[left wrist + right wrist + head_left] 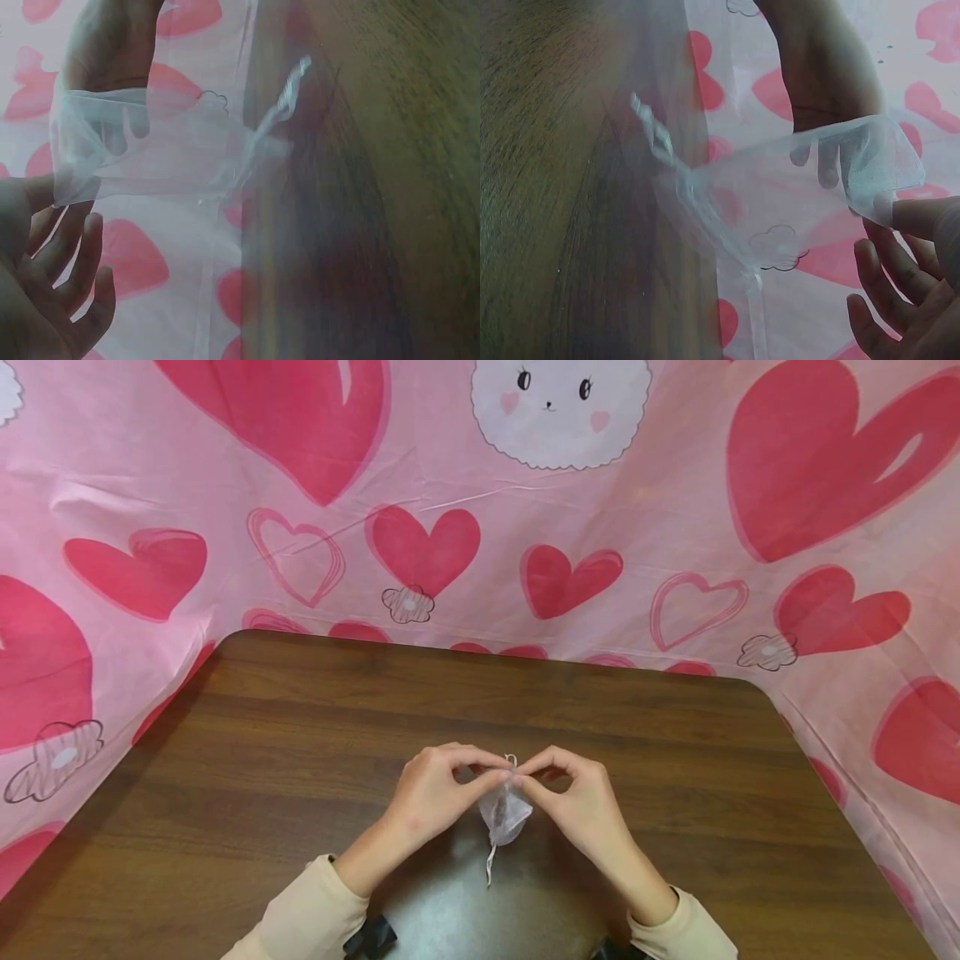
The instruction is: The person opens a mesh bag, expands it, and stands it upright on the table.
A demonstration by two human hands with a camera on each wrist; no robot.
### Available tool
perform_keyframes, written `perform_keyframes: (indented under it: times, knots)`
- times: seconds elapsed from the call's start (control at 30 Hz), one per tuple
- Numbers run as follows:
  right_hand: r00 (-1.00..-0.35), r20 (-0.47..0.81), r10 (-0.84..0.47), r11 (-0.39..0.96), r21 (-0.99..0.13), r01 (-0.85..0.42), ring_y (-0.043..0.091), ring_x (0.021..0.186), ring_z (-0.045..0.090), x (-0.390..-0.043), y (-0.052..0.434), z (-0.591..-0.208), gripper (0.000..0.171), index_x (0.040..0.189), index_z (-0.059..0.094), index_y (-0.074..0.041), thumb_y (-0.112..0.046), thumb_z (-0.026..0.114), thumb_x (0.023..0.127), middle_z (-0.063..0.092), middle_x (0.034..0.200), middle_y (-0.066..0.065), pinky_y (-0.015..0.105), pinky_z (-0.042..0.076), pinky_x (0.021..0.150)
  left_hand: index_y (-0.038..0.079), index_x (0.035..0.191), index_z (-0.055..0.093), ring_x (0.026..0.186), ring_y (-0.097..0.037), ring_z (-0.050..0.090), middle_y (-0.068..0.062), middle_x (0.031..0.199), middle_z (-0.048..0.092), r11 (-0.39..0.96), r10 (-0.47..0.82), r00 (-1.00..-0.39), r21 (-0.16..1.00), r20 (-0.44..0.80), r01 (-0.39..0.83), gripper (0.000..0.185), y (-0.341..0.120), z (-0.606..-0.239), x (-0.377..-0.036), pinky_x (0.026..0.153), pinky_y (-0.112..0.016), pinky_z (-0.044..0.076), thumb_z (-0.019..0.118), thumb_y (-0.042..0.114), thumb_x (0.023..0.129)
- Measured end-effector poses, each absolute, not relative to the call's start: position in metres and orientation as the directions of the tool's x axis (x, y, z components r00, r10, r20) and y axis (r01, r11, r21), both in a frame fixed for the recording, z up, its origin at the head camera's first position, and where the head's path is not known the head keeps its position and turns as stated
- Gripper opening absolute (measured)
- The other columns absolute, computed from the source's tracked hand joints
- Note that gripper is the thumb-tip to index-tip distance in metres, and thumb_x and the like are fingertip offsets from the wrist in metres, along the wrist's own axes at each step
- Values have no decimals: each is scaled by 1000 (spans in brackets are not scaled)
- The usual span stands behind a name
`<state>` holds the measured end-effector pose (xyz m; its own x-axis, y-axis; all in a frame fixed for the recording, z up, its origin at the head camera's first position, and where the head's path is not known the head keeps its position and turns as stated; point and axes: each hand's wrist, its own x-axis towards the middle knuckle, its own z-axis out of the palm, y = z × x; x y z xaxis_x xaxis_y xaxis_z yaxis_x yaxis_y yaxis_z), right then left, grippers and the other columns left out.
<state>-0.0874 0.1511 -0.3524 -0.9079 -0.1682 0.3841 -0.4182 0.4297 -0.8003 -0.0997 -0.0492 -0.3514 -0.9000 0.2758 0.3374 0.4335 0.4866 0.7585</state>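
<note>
A small sheer white drawstring pouch [506,818] hangs between both hands above the table. With thumb and forefinger, my left hand [437,789] pinches its upper end from the left. My right hand [581,792] pinches the same end from the right, the fingertips of both hands almost meeting. A twisted white cord [490,864] dangles from the pouch's lower end, and a small cord loop [511,758] shows just beyond the fingertips. In the left wrist view, the pouch [180,161] looks flat and see-through, fingers visible through the fabric. The right wrist view shows its gathered drawstring band [712,217].
Dark brown wooden table [315,710] with rounded far corners lies under the hands. A pink cloth [450,460] with red hearts hangs behind it and along both sides. Near the front edge, a black device [371,937] sits by the left sleeve [307,914].
</note>
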Motion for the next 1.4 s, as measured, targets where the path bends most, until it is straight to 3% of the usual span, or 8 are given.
perform_keyframes:
  times: [0.43,0.7,0.87,1.2,1.4]
  knots:
    - [-879,438,-187,428,-769,-474,10,81,67,-90,153,-353,13,94,77,-11,-5,79,83,74,88,-6,30,52,74,34,92,79,69,-6,61,22,79,67,638,221,-870,609,442,471,15,-53,-353,-103,60,-30,44,84,28,79]
    - [-910,343,-231,502,-760,-414,8,82,64,-88,151,-353,16,102,77,-13,-14,78,86,71,90,-10,35,53,75,31,94,78,70,0,59,26,77,60,616,213,-852,611,479,498,19,-52,-354,-105,57,-27,41,85,25,78]
    - [-911,348,-220,536,-738,-411,7,81,66,-88,149,-354,9,95,79,-12,-13,78,86,73,90,-9,41,54,74,30,91,78,68,0,57,24,81,61,588,202,-840,624,503,515,17,-52,-354,-106,57,-25,43,84,20,80]
    - [-905,398,-153,545,-729,-413,6,75,65,-89,146,-351,6,84,78,-14,-11,83,80,72,80,-12,39,54,71,22,93,77,70,-1,57,18,88,66,500,233,-836,676,496,541,24,-53,-355,-107,63,-26,50,78,0,82]
    - [-908,400,-128,571,-718,-397,6,72,63,-90,146,-351,11,79,76,-17,-11,85,78,71,76,-14,38,53,71,26,100,75,76,-1,58,20,92,64,544,289,-851,656,439,523,25,-53,-355,-103,64,-26,47,81,10,81]
